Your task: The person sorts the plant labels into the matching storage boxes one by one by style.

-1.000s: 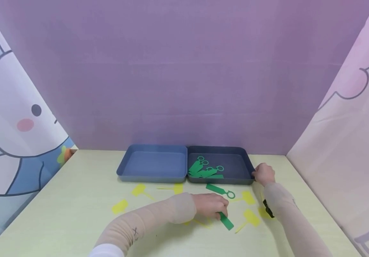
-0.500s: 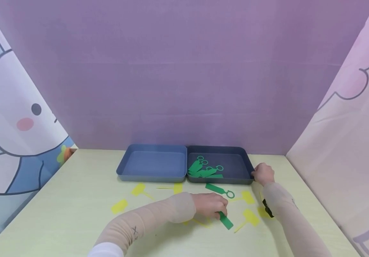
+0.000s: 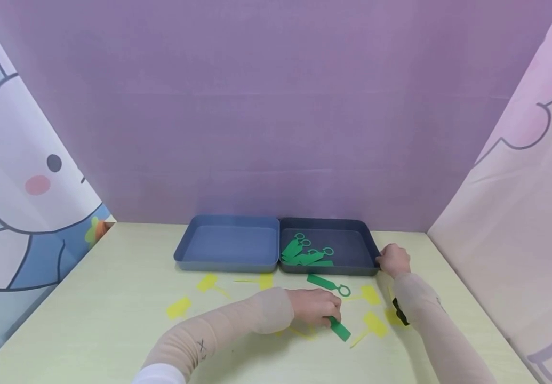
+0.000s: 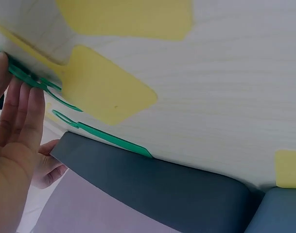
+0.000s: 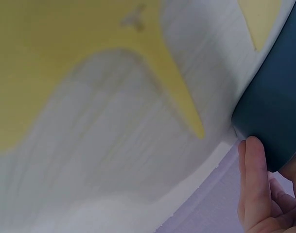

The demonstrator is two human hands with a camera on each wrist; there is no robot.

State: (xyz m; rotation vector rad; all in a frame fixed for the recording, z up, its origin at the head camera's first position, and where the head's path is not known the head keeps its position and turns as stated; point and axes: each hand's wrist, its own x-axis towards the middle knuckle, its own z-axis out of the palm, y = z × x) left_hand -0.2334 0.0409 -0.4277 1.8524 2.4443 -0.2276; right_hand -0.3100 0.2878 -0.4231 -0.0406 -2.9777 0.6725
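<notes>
My left hand (image 3: 315,308) pinches a green ring-ended tag (image 3: 340,329) between thumb and fingers, low over the table. In the left wrist view, the fingers of that hand (image 4: 16,121) lie along the tag (image 4: 24,74), its ring end by a yellow tag (image 4: 104,85). My right hand (image 3: 394,260) grips the front right corner of the dark tray (image 3: 330,270), thumb and fingers on either side of its wall in the right wrist view. Another green tag (image 3: 322,281) lies just in front of this tray. Several green tags (image 3: 310,258) are piled in its left part.
A blue-grey tray (image 3: 232,242) stands against the dark tray's left side. Yellow tags with thin stems, such as one (image 3: 375,324) at the right, are scattered over the pale table (image 3: 112,298). A purple backdrop (image 3: 276,106) rises behind the trays.
Both hands keep their places and holds. The free end of the green tag in the left hand has shifted very slightly; the trays and other tags lie as before.
</notes>
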